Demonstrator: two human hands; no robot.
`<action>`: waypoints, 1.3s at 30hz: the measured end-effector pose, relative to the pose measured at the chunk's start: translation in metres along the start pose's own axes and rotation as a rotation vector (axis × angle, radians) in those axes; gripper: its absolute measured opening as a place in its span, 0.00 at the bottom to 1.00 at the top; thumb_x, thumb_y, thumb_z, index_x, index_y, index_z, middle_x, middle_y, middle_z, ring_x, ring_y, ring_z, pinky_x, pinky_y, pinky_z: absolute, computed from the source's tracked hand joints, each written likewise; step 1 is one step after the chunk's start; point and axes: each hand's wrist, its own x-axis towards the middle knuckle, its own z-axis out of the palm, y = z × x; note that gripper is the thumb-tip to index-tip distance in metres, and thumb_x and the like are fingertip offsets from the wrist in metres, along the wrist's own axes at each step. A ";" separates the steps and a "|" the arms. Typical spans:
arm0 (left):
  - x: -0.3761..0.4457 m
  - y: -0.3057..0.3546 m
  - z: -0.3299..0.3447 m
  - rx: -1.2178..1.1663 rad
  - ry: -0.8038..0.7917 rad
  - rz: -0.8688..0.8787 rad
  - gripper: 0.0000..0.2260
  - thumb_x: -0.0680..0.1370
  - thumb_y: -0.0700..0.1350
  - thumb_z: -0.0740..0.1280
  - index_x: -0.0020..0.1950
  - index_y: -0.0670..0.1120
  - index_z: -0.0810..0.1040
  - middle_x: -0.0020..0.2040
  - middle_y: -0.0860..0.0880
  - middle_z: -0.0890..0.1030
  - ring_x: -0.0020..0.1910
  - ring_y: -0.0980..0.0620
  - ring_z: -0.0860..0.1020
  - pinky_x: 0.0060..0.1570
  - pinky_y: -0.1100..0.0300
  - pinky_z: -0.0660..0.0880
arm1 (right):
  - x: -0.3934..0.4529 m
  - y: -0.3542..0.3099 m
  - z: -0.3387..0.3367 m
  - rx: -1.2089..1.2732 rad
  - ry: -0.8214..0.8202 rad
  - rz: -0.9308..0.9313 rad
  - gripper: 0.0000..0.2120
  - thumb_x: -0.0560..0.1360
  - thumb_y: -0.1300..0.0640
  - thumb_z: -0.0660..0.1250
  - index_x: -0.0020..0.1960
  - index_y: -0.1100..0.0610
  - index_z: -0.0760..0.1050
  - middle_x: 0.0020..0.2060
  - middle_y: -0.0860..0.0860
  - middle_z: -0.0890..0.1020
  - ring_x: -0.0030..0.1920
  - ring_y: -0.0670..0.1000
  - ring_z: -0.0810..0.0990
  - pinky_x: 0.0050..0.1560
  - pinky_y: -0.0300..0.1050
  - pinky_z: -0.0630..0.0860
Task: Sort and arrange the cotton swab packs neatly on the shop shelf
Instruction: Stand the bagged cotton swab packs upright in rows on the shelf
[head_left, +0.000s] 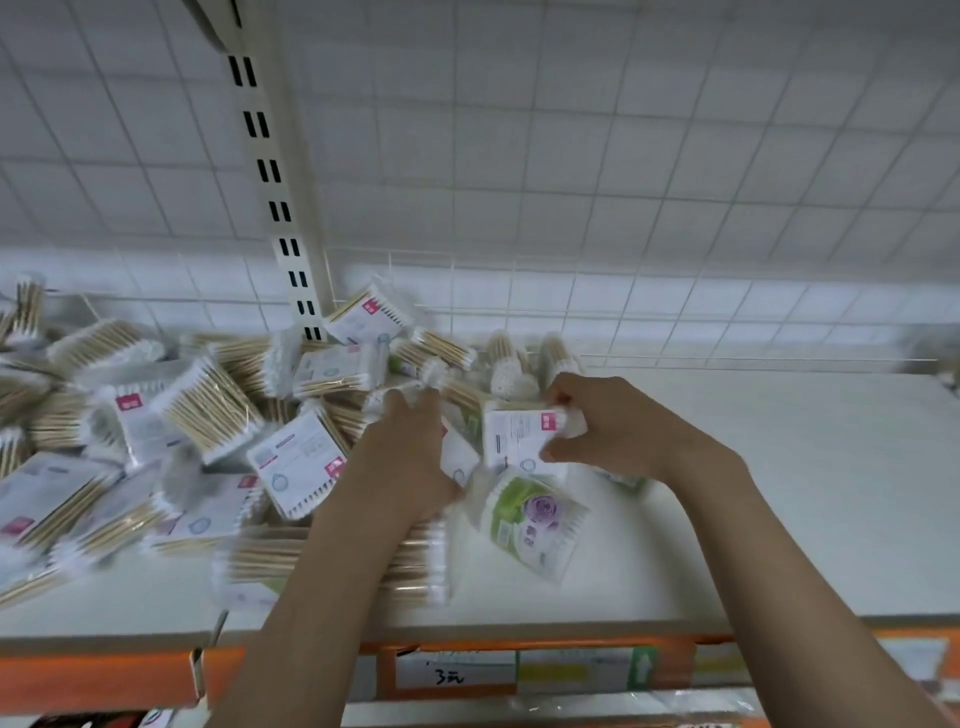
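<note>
Right hand fingers pinch a white pack; left hand grips another, its hold blurred; loose packs are heaped left of both, a green pack below.

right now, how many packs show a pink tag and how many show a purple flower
pink-tag packs: 6, one of them pinched in the right hand
green pack with a purple flower: 1
total: 7; the rest of the pile is too blurred to count

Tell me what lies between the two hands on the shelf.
In the head view, a white swab pack with a pink tag sits between the left hand and right hand; the right fingers pinch it.
</note>
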 end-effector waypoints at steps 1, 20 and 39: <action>0.000 -0.001 0.000 -0.048 0.029 0.000 0.37 0.68 0.49 0.74 0.70 0.50 0.56 0.62 0.45 0.62 0.58 0.42 0.72 0.48 0.56 0.69 | -0.002 0.001 -0.001 0.020 0.065 -0.012 0.15 0.69 0.52 0.71 0.50 0.51 0.69 0.45 0.47 0.76 0.44 0.49 0.74 0.42 0.39 0.70; -0.032 0.117 0.024 -0.622 0.507 0.280 0.19 0.74 0.49 0.65 0.64 0.58 0.67 0.55 0.56 0.74 0.47 0.64 0.73 0.44 0.68 0.69 | -0.106 0.055 -0.030 0.350 0.748 -0.012 0.19 0.69 0.58 0.73 0.56 0.47 0.70 0.46 0.42 0.77 0.47 0.41 0.76 0.49 0.30 0.72; -0.074 0.352 0.144 -0.592 0.453 0.370 0.20 0.75 0.37 0.66 0.65 0.50 0.69 0.52 0.54 0.77 0.45 0.63 0.75 0.43 0.74 0.71 | -0.267 0.283 -0.088 0.059 0.786 0.146 0.19 0.70 0.66 0.70 0.60 0.57 0.76 0.52 0.54 0.78 0.52 0.55 0.77 0.50 0.40 0.67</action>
